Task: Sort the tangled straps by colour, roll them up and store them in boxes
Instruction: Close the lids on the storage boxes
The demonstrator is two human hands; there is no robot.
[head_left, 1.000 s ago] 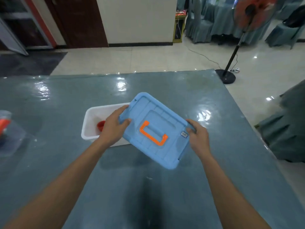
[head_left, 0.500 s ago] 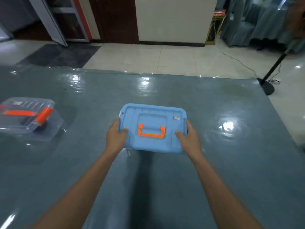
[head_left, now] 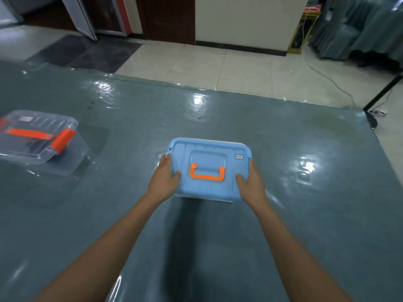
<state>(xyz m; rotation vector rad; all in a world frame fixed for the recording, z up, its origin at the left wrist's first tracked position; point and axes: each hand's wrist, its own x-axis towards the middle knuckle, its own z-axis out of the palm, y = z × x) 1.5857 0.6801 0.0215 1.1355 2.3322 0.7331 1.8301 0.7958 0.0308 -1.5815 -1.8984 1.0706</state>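
We are gripping the blue lid [head_left: 209, 149] at both short ends, our left hand [head_left: 165, 179] and right hand [head_left: 250, 184] each laying a thumb on top. The lid is sitting on its white box [head_left: 189, 196] mid-counter [head_left: 294, 214]. A clear box [head_left: 41, 144] with orange fittings is resting well to the left.

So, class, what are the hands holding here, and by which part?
Both hold the blue lid, seated on the white box: the left hand grips its left end, the right hand its right end, thumbs on top.
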